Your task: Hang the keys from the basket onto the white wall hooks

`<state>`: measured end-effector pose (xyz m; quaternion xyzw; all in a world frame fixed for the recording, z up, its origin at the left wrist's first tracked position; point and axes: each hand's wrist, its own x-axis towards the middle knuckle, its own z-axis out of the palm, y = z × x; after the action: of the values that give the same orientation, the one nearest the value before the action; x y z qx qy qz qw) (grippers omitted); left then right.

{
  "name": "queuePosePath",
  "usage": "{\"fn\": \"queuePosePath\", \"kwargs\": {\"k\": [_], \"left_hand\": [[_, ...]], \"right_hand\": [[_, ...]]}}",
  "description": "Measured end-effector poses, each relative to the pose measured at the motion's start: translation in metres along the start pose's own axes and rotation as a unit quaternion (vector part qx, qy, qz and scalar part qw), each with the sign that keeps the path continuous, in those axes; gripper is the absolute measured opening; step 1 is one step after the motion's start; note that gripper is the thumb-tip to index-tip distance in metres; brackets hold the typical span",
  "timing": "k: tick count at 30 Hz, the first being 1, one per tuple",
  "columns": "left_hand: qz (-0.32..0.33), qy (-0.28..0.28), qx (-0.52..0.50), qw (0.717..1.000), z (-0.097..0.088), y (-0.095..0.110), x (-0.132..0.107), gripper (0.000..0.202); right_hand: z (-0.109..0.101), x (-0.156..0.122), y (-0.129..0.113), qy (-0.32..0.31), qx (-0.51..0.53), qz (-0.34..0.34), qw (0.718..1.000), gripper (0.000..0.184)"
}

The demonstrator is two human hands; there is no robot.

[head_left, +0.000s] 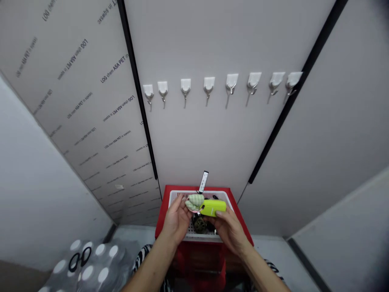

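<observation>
My left hand is closed at the fingertips on a pale green checked plush charm. A bright yellow-green rectangular case with rounded corners is gripped in my right hand, thumb on its face. Charm and case sit side by side, joined by a small loop with some pink at the hole in the case's end. Both are held over a white perforated basket. Inside the basket, partly hidden by my hands, lie a round black-and-gold item and other dark things I cannot make out.
The basket stands on a red surface. A white strip with dark marks sticks up at its back rim. Several hooks line the grey panel ahead, between black strips. Wrapped bottles stand low at left.
</observation>
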<state>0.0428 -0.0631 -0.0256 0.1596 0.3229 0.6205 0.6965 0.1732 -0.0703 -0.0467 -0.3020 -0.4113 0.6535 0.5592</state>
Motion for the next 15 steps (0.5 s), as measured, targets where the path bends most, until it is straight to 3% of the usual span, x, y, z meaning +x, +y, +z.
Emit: {"fn": "queuePosePath", "kwargs": {"k": [3,6,10,15], "left_hand": [[-0.01,-0.018,-0.002,1.0,0.002,0.0,-0.002,0.014],[-0.033,-0.083,0.033,0.995,0.0,-0.001,-0.004,0.021],[-0.007,-0.147,0.107,0.983,-0.003,-0.001,-0.008,0.024],[0.0,-0.19,0.217,0.957,-0.009,0.002,-0.011,0.022]], "right_hand": [[-0.006,-0.002,0.004,-0.05,-0.011,0.045,0.998,0.021],[-0.008,-0.005,0.006,-0.101,-0.026,0.08,0.991,0.02],[-0.007,-0.001,0.002,-0.12,-0.034,0.124,0.984,0.023],[-0.006,0.012,-0.005,-0.13,-0.186,0.108,0.968,0.03]]}}
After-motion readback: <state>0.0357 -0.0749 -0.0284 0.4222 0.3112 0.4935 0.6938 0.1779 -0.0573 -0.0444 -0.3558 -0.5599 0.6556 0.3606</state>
